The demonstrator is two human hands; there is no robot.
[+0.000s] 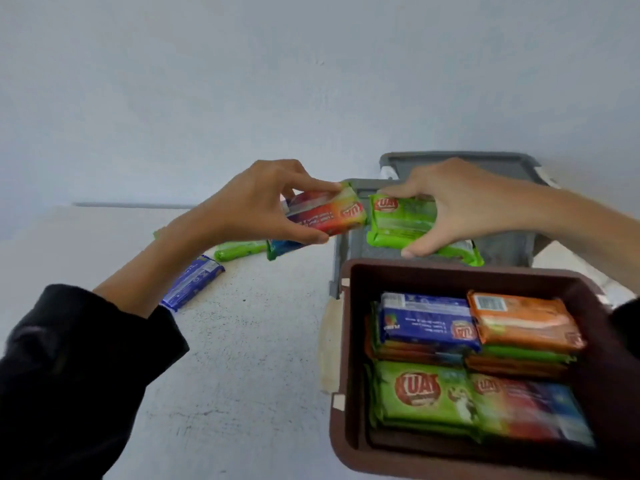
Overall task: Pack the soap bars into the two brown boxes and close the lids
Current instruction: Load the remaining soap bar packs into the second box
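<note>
Soap bars (426, 393) stacked in brown box (349, 358); left hand (263, 202) pinches red bar (325, 213), thumb against fingers; right hand (460, 206) grips green bar (401, 220) over grey box (512, 249).

A white, speckled counter (242, 358) carries an open brown box (346, 341) at its near right, with a grey box (341, 258) just beyond it toward the wall. To the left lie loose soap bars: a blue-wrapped soap bar (194, 282), a green-wrapped soap bar (239, 250) farther back, and a blue-and-green bar (280, 248) beside it, partly hidden. A beige strip (329, 344) lies against the brown box's left side.
</note>
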